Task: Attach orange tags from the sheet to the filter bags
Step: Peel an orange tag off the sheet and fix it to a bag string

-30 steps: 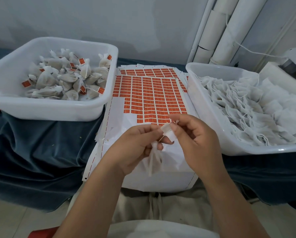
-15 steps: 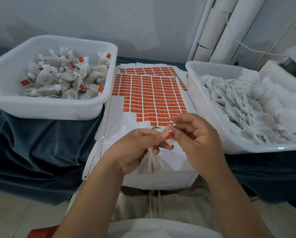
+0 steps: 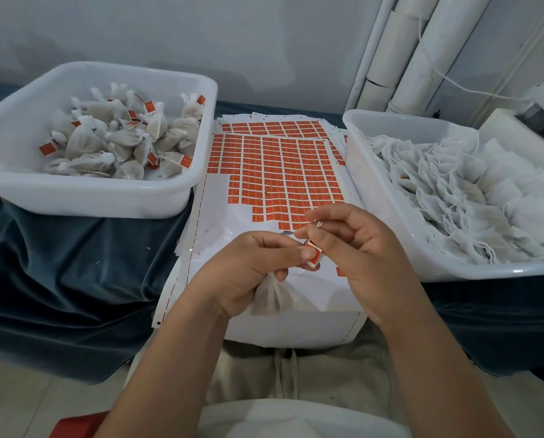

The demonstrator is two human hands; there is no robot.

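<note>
Above the near edge of the sheet (image 3: 280, 172), the left hand (image 3: 248, 263) grips the gathered neck of a filter bag (image 3: 274, 297) that hangs below its fingers. Its thumb meets the orange tag (image 3: 314, 258), which the right hand (image 3: 359, 257) pinches. More of the tag's orange face shows than half a second ago.

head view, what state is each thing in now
left hand, grips filter bag by neck
right hand, pinches orange tag
orange tag, peeled off, between both hands
filter bag, hanging below left hand
tag sheet, partly used, near rows gone
left tub, holds tagged bags
right tub, holds untagged bags
</note>
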